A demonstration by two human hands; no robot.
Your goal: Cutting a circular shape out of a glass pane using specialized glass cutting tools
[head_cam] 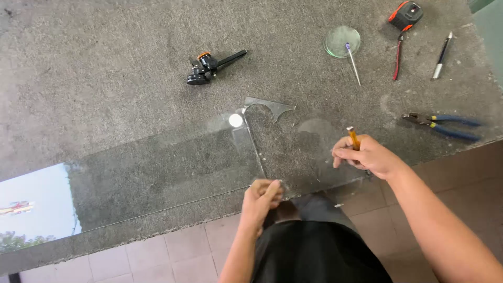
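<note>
A long clear glass sheet [157, 173] lies on a grey carpeted bench [105, 68], with a smaller glass piece [309, 152] at its right that has a curved cutout at its top. My left hand [262, 199] pinches the near edge of the glass by the seam between the two pieces. My right hand [364, 154] rests on the right part of the glass and grips a yellow-handled glass cutter [352, 137], its head pointing up.
On the bench lie a black suction tool with an orange ring [209, 65], a round glass disc [342, 41] with a thin stick, a tape measure [405, 14], a pen [441, 56] and blue-handled pliers [445, 126]. Tiled floor [173, 257] lies below the bench edge.
</note>
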